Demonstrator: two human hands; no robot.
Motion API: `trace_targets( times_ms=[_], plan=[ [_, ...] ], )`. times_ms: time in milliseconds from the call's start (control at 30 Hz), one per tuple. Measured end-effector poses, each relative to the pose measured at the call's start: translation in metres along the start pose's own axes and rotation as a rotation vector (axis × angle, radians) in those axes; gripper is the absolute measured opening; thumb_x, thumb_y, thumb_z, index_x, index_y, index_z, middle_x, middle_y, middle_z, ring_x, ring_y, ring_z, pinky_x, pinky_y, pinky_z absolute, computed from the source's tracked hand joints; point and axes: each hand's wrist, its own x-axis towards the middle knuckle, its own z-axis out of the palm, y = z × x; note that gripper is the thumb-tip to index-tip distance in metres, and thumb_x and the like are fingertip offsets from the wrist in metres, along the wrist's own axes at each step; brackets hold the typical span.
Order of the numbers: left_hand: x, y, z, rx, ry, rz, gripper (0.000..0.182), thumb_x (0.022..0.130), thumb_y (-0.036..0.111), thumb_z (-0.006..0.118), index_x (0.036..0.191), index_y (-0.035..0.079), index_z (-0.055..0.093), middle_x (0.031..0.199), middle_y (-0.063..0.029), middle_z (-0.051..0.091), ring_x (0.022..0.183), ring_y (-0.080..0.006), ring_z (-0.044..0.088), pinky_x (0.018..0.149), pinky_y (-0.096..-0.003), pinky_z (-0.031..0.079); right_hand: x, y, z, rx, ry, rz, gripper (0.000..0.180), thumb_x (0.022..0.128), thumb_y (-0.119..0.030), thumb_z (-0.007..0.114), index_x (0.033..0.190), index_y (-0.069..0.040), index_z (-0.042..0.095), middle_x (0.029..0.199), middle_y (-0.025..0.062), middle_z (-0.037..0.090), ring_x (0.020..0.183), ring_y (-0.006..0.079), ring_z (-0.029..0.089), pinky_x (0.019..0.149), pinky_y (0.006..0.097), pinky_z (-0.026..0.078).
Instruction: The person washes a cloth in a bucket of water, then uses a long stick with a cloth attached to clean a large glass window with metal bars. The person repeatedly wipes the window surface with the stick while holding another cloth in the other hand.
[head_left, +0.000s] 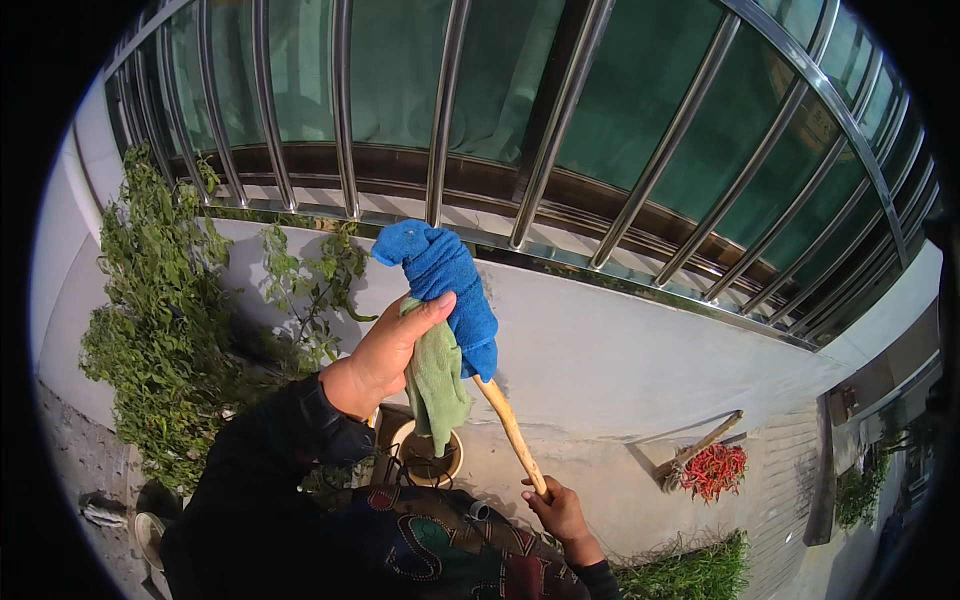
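A blue towel cloth is wrapped in folds around the upper end of a wooden stick. My left hand grips the bundle from its left side, thumb pressed on the blue fabric. A light green cloth hangs down from that same grip, apart from the stick at its lower end. Lower down, my right hand is closed around the bare bottom end of the stick, which slants up to the left.
Polished metal window bars stand ahead above a pale wall. Leafy plants grow at left. Below lies a round bucket. At right are a pile of red chillies, a broom and green grass-like plants.
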Motion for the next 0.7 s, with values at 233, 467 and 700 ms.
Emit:
trace_targets(
  times_ms=[233, 467, 700],
  plan=[
    [0.02, 0.05, 0.0, -0.027, 0.026, -0.003, 0.03, 0.102, 0.039, 0.066, 0.108, 0.01, 0.066, 0.095, -0.0051, 0.072, 0.08, -0.0194, 0.071, 0.072, -0.0374, 0.061, -0.055, 0.061, -0.006, -0.343, 0.358, -0.175, 0.025, 0.091, -0.023, 0.075, 0.109, -0.009, 0.066, 0.073, 0.0136, 0.067, 0.066, 0.0357, 0.066, 0.062, 0.0444, 0.053],
    [0.069, 0.071, 0.014, 0.004, -0.025, -0.026, 0.033, 0.096, 0.041, 0.074, 0.103, 0.009, 0.066, 0.089, -0.0051, 0.07, 0.077, -0.0178, 0.072, 0.071, -0.0355, 0.062, -0.073, 0.062, 0.002, -0.414, 0.382, -0.127, 0.025, 0.098, -0.033, 0.069, 0.108, -0.011, 0.065, 0.072, 0.0136, 0.067, 0.06, 0.0366, 0.065, 0.058, 0.044, 0.053],
    [0.075, 0.052, 0.006, 0.094, -0.027, 0.094, 0.058, 0.096, 0.045, 0.074, 0.134, 0.005, 0.054, 0.117, -0.0074, 0.066, 0.106, -0.016, 0.065, 0.088, -0.0342, 0.056, -0.039, 0.017, 0.014, 0.004, 0.269, -0.057, 0.027, 0.104, -0.034, 0.063, 0.108, -0.007, 0.065, 0.07, 0.0074, 0.058, 0.062, 0.0164, 0.056, 0.06, 0.034, 0.048]
  ],
)
